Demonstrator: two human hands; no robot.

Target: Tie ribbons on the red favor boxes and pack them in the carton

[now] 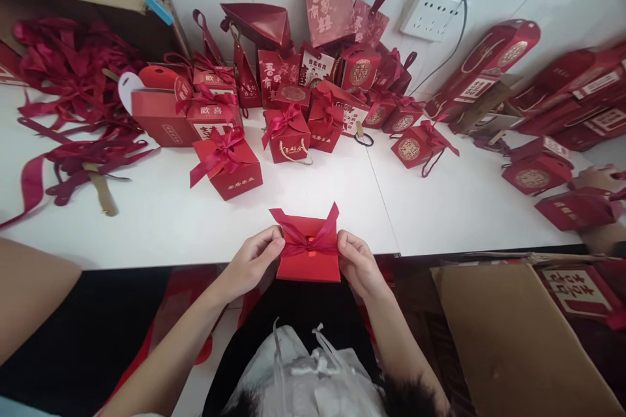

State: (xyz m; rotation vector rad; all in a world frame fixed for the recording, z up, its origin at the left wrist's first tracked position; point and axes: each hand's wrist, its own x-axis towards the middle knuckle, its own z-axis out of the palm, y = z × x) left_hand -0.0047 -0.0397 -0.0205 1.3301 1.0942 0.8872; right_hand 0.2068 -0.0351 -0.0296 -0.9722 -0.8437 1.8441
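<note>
A small red gift box (309, 268) is at the table's front edge, directly before me. Across its top runs a dark red ribbon (310, 245), tied in a bow at the centre with two tails pointing up and outward. My left hand (259, 257) pinches the ribbon's left side, thumb against fingers. On the opposite side my right hand (359, 260) pinches the ribbon's right side in the same way. Both hands also sit close against the box's sides; whether they touch it is hidden. The ribbon looks pulled straight between them.
Finished bow-tied boxes (227, 163) stand on the white table (166, 228), with many more red boxes and bags (327, 3) along the wall. Loose ribbons (73, 71) pile up at left. A co-worker's hand (599, 179) holds a box at right, above a cardboard carton (518, 332).
</note>
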